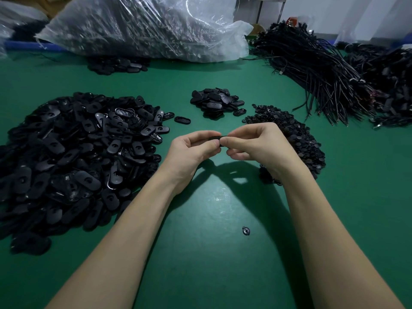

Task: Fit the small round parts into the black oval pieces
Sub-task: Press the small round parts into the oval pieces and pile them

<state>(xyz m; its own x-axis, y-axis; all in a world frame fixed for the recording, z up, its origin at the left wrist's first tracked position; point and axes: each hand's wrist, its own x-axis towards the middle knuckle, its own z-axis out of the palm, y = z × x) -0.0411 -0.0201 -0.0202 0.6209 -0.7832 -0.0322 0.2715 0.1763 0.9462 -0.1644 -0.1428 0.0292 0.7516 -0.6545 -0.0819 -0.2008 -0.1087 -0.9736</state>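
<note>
Green table (211,253) under you: your left hand (191,150) and right hand (256,146) pinch one black oval piece (219,138) at centre, mostly hidden by fingertips. Round parts (296,134) heap at 2 o'clock. No readable writing.

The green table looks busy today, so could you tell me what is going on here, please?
A person is putting small parts together by hand. The left hand and right hand pinch one black piece between them above the green table. A big pile of oval pieces lies to the left, a pile of small round parts to the right, and one loose round part sits nearer the person.
</note>
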